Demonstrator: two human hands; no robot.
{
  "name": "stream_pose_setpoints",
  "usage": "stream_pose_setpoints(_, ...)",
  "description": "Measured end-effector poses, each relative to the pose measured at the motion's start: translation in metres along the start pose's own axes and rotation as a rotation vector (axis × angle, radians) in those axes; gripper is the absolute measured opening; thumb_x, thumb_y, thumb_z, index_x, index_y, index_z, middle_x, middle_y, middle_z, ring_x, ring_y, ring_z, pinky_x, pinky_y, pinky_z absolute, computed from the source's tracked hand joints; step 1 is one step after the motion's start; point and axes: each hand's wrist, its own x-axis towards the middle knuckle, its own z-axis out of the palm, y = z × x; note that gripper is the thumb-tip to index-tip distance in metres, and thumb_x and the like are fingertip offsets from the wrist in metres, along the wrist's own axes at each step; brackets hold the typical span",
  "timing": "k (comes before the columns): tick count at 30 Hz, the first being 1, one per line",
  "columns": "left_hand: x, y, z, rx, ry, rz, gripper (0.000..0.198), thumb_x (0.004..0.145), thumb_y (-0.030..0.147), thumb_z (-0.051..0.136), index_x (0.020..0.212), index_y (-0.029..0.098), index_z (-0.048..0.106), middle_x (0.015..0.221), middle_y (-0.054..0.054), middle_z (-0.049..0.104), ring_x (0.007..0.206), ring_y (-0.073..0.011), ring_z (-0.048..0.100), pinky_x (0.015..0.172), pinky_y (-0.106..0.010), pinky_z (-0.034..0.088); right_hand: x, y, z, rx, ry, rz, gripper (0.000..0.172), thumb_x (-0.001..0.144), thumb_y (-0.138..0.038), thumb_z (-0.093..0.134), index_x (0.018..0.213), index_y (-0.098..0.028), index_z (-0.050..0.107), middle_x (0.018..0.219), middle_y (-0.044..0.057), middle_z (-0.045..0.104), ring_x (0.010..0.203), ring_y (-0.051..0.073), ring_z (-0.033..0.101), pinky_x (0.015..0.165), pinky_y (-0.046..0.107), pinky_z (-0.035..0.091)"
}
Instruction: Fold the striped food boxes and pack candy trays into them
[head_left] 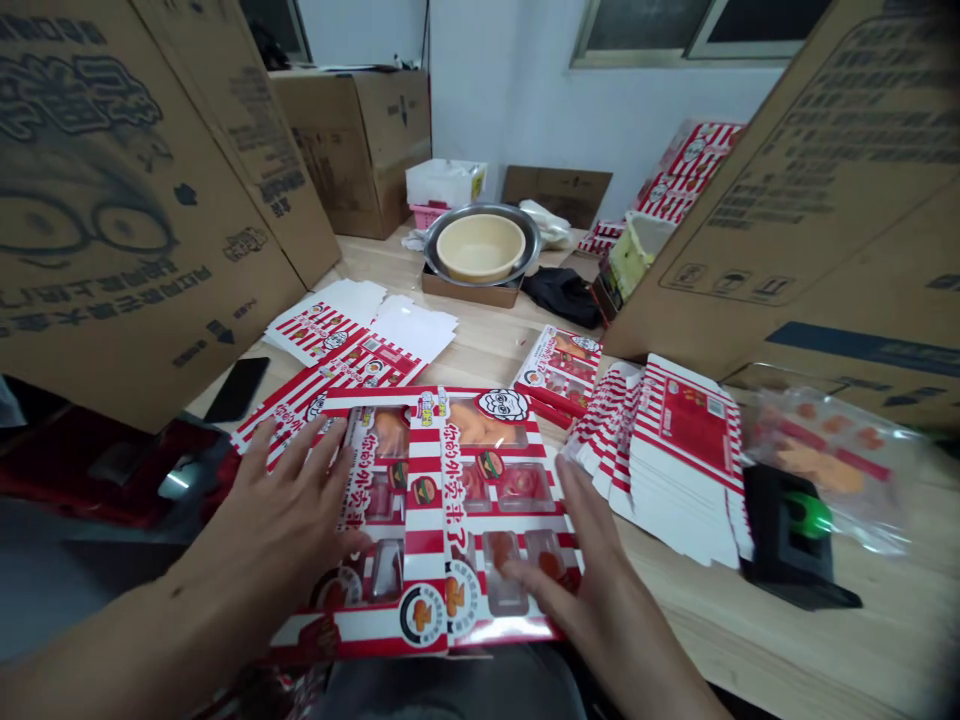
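Two red-and-white striped window boxes lie side by side at the table's near edge, touching or slightly overlapping. The right window box shows orange and red pieces behind clear plastic. My right hand grips its right side, thumb on the front and fingers along the edge. Across the left window box lies my left hand, fingers spread and flat, covering much of its face. Behind it are flat striped cartons, unfolded. A further filled window box rests beyond the right one.
Large cardboard boxes flank the table, one on the left and one on the right. Flattened cartons, a black tape dispenser and a clear bag lie at right. A phone is at left; a cream basin stands behind.
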Motion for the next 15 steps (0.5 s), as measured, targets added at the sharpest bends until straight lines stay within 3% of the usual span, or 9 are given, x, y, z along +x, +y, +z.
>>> stream_pose_setpoints(1, 0.000, -0.004, 0.002, 0.060, -0.032, -0.039, 0.058, 0.070, 0.038, 0.066, 0.118, 0.007, 0.055, 0.132, -0.026, 0.040, 0.121, -0.0449, 0.035, 0.096, -0.067, 0.016, 0.006, 0.000, -0.002, 0.083, -0.013, 0.063, 0.080, 0.079, -0.051, 0.052, 0.142, -0.025, 0.011, 0.144, 0.012, 0.022, 0.124, 0.031, 0.036, 0.093, 0.048, 0.043)
stream_pose_setpoints(3, 0.001, -0.004, 0.003, 0.068, -0.157, -0.102, 0.051, 0.076, 0.034, 0.060, 0.119, 0.007, 0.054, 0.136, -0.028, 0.033, 0.118, -0.0441, 0.040, 0.091, -0.064, 0.031, 0.017, -0.004, -0.004, 0.239, -0.044, 0.185, 0.084, 0.078, -0.056, 0.050, 0.142, -0.018, 0.012, 0.140, 0.014, 0.030, 0.122, 0.030, 0.041, 0.095, 0.046, 0.042)
stream_pose_setpoints(5, 0.003, 0.002, -0.001, 0.016, -0.271, -0.120, 0.040, 0.084, 0.022, 0.046, 0.121, 0.008, 0.052, 0.138, -0.027, 0.029, 0.118, -0.0401, 0.043, 0.081, -0.049, 0.046, 0.026, -0.012, -0.004, 0.356, -0.072, 0.238, 0.085, 0.075, -0.058, 0.051, 0.141, -0.016, 0.016, 0.136, 0.014, 0.038, 0.118, 0.028, 0.045, 0.095, 0.043, 0.043)
stream_pose_setpoints(8, 0.007, 0.013, -0.012, -0.048, -0.388, -0.186, 0.046, 0.080, 0.003, 0.038, 0.125, 0.008, 0.047, 0.141, -0.026, 0.022, 0.119, -0.0382, 0.042, 0.073, -0.038, 0.052, 0.029, -0.025, 0.004, 0.489, -0.156, 0.263, 0.081, 0.078, -0.054, 0.051, 0.142, -0.020, 0.015, 0.130, 0.010, 0.047, 0.113, 0.026, 0.051, 0.089, 0.040, 0.049)
stream_pose_setpoints(11, 0.010, 0.018, -0.019, -0.110, -0.381, -0.267, 0.045, 0.078, 0.000, 0.034, 0.120, 0.008, 0.049, 0.144, -0.026, 0.014, 0.108, -0.0361, 0.053, 0.069, -0.041, 0.053, 0.024, -0.031, 0.018, 0.561, -0.249, 0.265, 0.078, 0.083, -0.052, 0.046, 0.143, -0.023, 0.005, 0.130, 0.008, 0.047, 0.112, 0.026, 0.051, 0.086, 0.040, 0.051)
stream_pose_setpoints(15, 0.008, 0.017, -0.018, -0.205, -0.297, -0.281, 0.038, 0.084, 0.006, 0.025, 0.113, 0.011, 0.050, 0.145, -0.023, 0.012, 0.098, -0.0362, 0.059, 0.063, -0.046, 0.052, 0.017, -0.031, 0.034, 0.511, -0.250, 0.234, 0.074, 0.086, -0.055, 0.038, 0.143, -0.023, 0.001, 0.134, 0.009, 0.042, 0.118, 0.027, 0.046, 0.091, 0.040, 0.048)
